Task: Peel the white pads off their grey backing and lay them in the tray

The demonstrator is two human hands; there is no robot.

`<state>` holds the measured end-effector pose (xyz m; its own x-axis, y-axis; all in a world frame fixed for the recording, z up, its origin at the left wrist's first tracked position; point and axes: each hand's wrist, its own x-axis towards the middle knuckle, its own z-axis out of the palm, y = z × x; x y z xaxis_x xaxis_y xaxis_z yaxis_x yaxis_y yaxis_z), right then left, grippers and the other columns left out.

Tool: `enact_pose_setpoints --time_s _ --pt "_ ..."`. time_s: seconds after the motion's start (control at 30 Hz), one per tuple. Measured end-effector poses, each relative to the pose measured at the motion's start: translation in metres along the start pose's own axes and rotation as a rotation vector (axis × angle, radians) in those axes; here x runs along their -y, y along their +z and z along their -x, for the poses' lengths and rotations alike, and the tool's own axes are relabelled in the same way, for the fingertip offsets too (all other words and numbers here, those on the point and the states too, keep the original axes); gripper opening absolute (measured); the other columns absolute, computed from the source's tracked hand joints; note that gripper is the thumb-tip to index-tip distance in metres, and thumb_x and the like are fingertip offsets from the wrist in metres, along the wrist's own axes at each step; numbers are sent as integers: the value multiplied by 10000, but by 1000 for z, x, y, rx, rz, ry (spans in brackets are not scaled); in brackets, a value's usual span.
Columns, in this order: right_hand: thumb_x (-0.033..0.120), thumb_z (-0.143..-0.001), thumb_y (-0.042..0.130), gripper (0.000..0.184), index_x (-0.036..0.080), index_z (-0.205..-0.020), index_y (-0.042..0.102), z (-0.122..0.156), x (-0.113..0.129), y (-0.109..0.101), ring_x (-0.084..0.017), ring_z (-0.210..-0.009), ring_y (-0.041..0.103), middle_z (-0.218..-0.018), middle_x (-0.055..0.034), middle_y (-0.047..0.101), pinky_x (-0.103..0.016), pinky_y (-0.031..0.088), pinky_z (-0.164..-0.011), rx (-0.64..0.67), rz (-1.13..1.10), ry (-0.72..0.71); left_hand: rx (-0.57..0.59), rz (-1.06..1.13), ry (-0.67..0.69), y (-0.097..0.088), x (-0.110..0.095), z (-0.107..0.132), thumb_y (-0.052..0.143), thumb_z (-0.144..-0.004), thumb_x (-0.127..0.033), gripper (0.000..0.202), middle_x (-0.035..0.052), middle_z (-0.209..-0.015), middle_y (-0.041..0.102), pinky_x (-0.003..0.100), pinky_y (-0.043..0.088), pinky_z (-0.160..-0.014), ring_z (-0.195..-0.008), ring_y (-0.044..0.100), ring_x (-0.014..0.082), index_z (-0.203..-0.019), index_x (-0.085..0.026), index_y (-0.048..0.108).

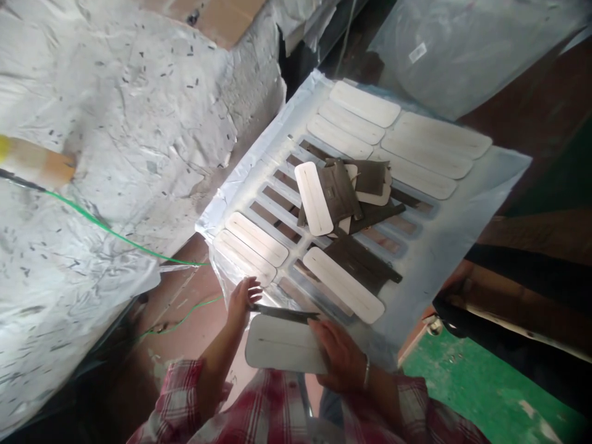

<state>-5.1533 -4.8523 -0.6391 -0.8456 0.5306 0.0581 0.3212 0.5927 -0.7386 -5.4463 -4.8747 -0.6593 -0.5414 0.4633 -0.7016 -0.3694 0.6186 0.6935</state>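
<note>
Handling of cut-out pieces appears in hand: the right hand [340,354] clasps a white oblong piece [282,351] at the near edge of the slotted sheet [462,234], while the left hand [241,297], fingers spread and released, touches a dark strip [284,314], which would likely need a firm pinch to lift.

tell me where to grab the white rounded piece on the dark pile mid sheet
Likely the near rounded end of the white piece, pinched from the near side of the sheet: it is thin and flat, lies on top of the dark pieces, and that end points that way.
</note>
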Motion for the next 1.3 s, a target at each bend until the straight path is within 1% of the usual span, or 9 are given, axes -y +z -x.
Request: enact_pose_setpoints --time_s 0.1,0.2,0.4,0.53,0.63,0.8,0.93,1.1,1.3 --pt "320 -591 559 892 59 -1368 207 1 -11 19 -268 -1133 409 -1215 -172 429 -391 407 -962 -23 43 45 -47 255 -138 -3 19 7 378 -804 -606 522 117 -1065 589 316 520 -742 -859 630 181 -1014 -151 523" --pt "268 -560 550 895 65 -1361 206 12 -24 34 -269 -1105 426 -1196 -171 435 -399 420 -939 -2 71 107 67 348 -189 13 24 15 341 -815 -637 556 127 -1095 584 343 514 -787 -956 611 211 -1026 -154 521" --pt "257 -594 578 810 80 -1332 293 19 -32 46 -264 -978 484 -1096 -159 484 -403 450 -850 89 181 283 138 -202 -73 42 20 18 489 -775 -568 474 88 -917 645 272 493 -647 -827 626 195 -991 -156 579" --pt "420 -684 580 780 54 -1327 334 -2 -34 52 -270 -936 487 -1063 -171 498 -402 446 -803 83 283 425 18 -200 -53 37 13 7 479 -779 -552 440 59 -865 605 232 474 -531 -684 597 135 -970 -162 554" --pt "510 -726 531 788 36 -1328 346 -18 -35 56 -273 -898 484 -1022 -174 502 -413 436 -774 86 346 482 163 -193 -53 28 12 2 598 -715 -466 421 49 -871 585 252 505 -545 -683 596 133 -998 -158 541" --pt "574 -775 450 787 60 -1354 310 -21 -33 60 -288 -911 488 -1033 -174 510 -426 419 -767 67 383 515 190 -686 173 24 20 -6 602 -700 -277 232 2 -719 583 224 463 -550 -624 565 117 -905 -172 571" --pt "587 -756 486 798 87 -1352 308 -7 -33 54 -294 -959 509 -1113 -185 504 -414 421 -774 73 318 541 136 -845 190 28 19 -15 550 -724 -253 84 -19 -617 571 210 423 -522 -549 553 108 -761 -177 552" --pt "277 -833 432 337 76 -1090 515 13 -43 25 -215 -865 565 -1005 -146 584 -320 421 -729 304 88 849 122 -939 172 30 14 -16 542 -736 -266 89 -25 -588 583 207 400 -534 -528 560 106 -719 -182 517" --pt "241 -805 509 140 127 -827 587 11 -48 3 -135 -751 537 -805 -44 608 -235 349 -680 402 -59 1012 142 -1153 196 32 10 -15 517 -775 -317 138 3 -657 608 222 386 -578 -621 580 136 -752 -181 507"
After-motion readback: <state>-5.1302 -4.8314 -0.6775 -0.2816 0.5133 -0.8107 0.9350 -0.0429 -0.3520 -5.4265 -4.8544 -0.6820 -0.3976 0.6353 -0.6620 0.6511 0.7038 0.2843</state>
